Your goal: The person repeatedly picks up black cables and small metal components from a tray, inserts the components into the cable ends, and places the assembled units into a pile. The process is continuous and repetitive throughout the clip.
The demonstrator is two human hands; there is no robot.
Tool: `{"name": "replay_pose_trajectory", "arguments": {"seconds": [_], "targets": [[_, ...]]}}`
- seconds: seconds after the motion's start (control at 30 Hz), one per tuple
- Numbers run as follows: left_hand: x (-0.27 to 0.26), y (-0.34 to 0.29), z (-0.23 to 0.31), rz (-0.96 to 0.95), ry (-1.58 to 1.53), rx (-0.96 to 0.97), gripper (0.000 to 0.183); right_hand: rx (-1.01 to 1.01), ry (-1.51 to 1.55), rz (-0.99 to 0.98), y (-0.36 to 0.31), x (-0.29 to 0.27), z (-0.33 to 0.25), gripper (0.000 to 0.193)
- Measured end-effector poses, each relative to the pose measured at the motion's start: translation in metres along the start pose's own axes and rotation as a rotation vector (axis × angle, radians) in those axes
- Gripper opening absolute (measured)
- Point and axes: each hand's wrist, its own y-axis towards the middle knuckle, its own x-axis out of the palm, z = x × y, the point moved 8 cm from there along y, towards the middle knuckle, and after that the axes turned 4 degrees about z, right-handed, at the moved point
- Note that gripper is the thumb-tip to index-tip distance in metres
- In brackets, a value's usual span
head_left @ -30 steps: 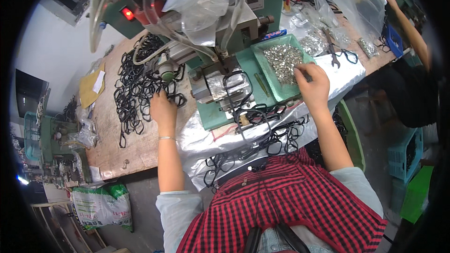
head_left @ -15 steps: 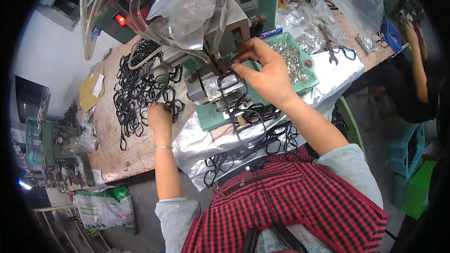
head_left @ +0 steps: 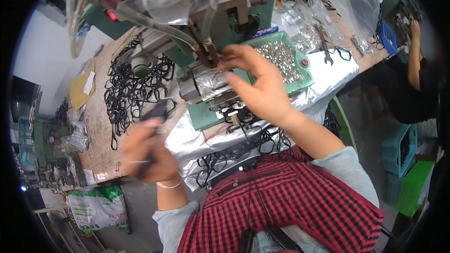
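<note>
Grip of my right hand (head_left: 261,83) stood spread, thumb apart from bent fingers, just beside the dark steel press tooling (head_left: 211,53); my left hand (head_left: 150,155), blurred, I couldn't read. Nearer that left hand, tangled, soft-looking black loops (head_left: 133,86) stretched lengthwise away across the worn wooden table (head_left: 99,150); glinting metal bits (head_left: 281,60) lay in the green rectangular tray (head_left: 302,83).

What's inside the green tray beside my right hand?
The green tray holds small shiny metal pieces, with a round red thing at one end. What lies beneath them is hidden.
</note>
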Motion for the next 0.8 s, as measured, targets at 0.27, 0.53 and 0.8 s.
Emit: {"name": "replay_pose_trajectory", "arguments": {"seconds": [0.27,0.53,0.8], "targets": [[0.086,-0.036,0.019,-0.446,-0.100,0.381,0.024,-0.216,-0.954,0.166,-0.014,-0.087,0.100,0.019],[0.086,-0.039,0.013,-0.428,-0.161,0.320,0.020,-0.261,-0.844,0.234,-0.014,-0.090,0.090,0.012],[-0.017,-0.064,-0.002,-0.122,0.499,0.127,0.021,0.283,0.042,0.493,-0.037,-0.127,0.126,0.016]]}}
